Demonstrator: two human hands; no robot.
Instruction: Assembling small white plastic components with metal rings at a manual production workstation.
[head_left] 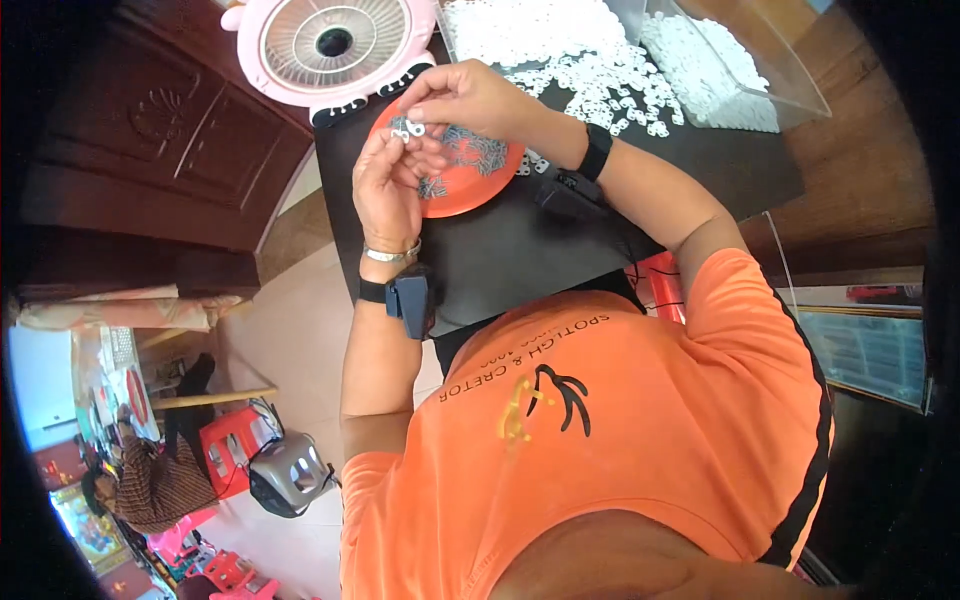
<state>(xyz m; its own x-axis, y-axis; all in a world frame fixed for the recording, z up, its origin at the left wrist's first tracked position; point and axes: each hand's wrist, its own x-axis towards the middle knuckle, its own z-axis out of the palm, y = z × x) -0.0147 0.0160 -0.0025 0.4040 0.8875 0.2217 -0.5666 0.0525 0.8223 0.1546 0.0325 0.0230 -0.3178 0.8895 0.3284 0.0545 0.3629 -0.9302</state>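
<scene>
Orange shirt (610, 420), 6 o'clock. Near 12, over red tray (462, 202): right hand (468, 100) pinches white piece (416, 129); left hand (388, 172) close, fingers curled, grip unclear. Step seems fingertip aligning; next move calls for steady pinch.

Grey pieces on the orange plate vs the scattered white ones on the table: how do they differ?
Shape: the grey pieces look thin and rod-like; the white pieces are flat and broader, with holes.
Colour: the grey pieces are dull grey; the white pieces are bright white.
Place: the grey pieces lie in clumps on the orange plate; the white pieces spread over the black table.
Shared: both are small, loose and many.
</scene>
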